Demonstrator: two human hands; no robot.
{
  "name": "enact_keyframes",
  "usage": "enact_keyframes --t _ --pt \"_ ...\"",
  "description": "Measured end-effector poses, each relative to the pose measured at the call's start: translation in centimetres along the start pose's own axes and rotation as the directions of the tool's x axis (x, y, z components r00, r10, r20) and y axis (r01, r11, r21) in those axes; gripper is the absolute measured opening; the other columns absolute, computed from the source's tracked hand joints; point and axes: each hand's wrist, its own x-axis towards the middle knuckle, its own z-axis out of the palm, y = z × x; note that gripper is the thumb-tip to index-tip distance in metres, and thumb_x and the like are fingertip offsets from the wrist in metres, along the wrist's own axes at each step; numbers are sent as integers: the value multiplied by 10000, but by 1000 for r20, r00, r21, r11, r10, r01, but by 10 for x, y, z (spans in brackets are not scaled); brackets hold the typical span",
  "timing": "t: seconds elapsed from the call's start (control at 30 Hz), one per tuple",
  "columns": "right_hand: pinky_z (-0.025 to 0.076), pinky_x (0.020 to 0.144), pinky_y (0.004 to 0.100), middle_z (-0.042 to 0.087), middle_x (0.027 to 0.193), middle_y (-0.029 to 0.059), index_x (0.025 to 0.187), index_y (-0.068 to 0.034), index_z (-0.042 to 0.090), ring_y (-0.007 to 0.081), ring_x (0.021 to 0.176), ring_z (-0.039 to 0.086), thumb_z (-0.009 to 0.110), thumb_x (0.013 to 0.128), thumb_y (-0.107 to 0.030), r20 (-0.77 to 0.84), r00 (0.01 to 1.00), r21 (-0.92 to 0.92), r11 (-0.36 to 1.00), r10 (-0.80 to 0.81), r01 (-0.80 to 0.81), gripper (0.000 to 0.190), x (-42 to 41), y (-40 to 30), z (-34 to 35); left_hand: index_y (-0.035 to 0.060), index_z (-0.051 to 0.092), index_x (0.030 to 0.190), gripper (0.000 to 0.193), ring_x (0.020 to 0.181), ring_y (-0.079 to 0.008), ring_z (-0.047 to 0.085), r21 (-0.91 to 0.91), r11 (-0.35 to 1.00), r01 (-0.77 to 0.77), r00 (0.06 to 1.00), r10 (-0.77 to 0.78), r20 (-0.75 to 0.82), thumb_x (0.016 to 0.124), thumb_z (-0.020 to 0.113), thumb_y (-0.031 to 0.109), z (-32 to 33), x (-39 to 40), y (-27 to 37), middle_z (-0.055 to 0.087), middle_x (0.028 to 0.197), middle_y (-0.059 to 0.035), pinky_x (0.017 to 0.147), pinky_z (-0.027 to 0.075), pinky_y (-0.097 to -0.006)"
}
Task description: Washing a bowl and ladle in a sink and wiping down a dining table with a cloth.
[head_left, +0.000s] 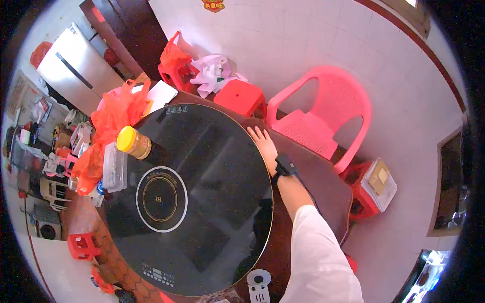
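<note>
My right hand [264, 146] lies palm down at the edge of a round black glass tabletop disc [227, 181], its fingers apart and no object in it. A black band [282, 166] circles the wrist, below which a white sleeve covers the arm. Under the disc is a dark brown wooden table [326, 181]. The disc bears a white ring [186, 200] and a printed control panel. A jar with a yellow lid [141, 147] stands on it, close to a clear plastic container [114, 170]. My left hand is out of view.
Red plastic bags [117, 113] and papers [162, 94] crowd the table's far left. Along the wall are a red stool [238, 96], a pink plastic armchair [322, 110] and another stool [360, 197] stacked with papers. A white plastic object [259, 289] sits near the front. A refrigerator [77, 70] stands behind.
</note>
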Motion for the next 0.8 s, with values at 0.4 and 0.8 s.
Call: enact_keyframes --t 0.4,0.8 --pt "199 997 468 320 1313 176 1257 -56 361 346 1214 283 419 816 -379 -83 708 -46 708 701 -705 550 -200 28 -80 82 485 672 370 376 -195 389 -157 984 -81 995 90 53 863 372 378 -60 57 -24 453 504 -49 329 360 -318" --pt "164 1017 460 204 1372 153 1310 -91 272 356 1251 194 367 851 -331 122 826 -71 835 551 -546 527 -407 -125 -142 -24 446 1127 529 1007 -194 464 84 948 -307 887 253 386 776 573 352 -124 114 -20 500 1108 -86 862 365 -316"
